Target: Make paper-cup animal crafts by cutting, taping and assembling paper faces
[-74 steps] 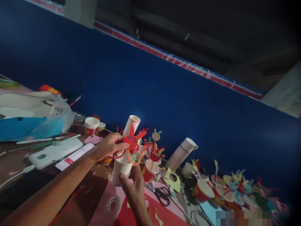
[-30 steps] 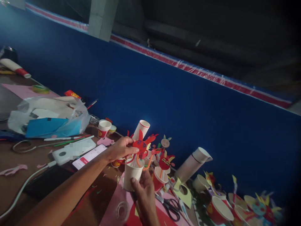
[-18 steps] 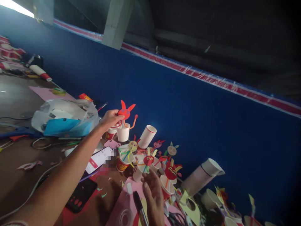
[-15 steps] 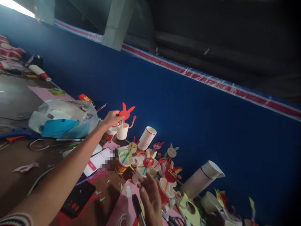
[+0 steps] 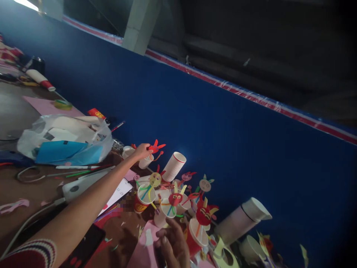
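Pinching the red long-eared paper head (image 5: 154, 149) in my left hand (image 5: 142, 152), its white paper cup (image 5: 145, 162) near the back edge of the surface (image 5: 129, 229) | right hand (image 5: 173, 243) loosely curled, seemingly holding nothing | sideways drift might topple the leaning paper-cup stack (image 5: 174, 166); pinching hard could crease the head

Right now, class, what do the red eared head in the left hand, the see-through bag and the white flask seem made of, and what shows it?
Red eared head: probably matte paper or card; flat-looking, evenly coloured, with pointed ears.
See-through bag: thin, slightly shiny plastic; it creases and its contents show through.
White flask: smooth-walled; plastic or painted metal, the look leaves that open.
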Tool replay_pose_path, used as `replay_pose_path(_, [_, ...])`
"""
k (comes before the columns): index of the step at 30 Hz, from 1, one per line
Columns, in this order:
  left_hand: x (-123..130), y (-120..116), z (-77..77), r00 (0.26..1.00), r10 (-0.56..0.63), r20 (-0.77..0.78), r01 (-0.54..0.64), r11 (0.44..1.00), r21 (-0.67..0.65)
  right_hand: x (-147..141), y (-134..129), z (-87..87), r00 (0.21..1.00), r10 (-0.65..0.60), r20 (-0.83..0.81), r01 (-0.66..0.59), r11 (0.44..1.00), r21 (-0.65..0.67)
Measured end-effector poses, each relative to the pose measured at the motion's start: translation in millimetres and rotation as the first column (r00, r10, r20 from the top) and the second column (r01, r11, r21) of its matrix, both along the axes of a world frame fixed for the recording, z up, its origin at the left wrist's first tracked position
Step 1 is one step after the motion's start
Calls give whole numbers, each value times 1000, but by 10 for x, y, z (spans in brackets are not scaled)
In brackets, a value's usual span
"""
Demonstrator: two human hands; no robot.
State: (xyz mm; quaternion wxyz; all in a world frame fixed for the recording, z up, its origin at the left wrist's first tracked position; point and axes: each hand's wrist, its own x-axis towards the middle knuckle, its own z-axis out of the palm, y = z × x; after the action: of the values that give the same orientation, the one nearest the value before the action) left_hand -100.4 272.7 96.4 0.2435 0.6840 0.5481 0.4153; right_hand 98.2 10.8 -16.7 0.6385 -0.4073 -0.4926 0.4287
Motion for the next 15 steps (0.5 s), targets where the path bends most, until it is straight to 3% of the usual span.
replay_pose_path(10, [74,60,108,998,-53,-31,57,991,118,-29,-29,30,999,36,10,-36,999,-27])
replay_pose_path(15, [167,51,19,991,-130,-14,131,988,81,-26,-34,69,996,82,37,-81,997,-17])
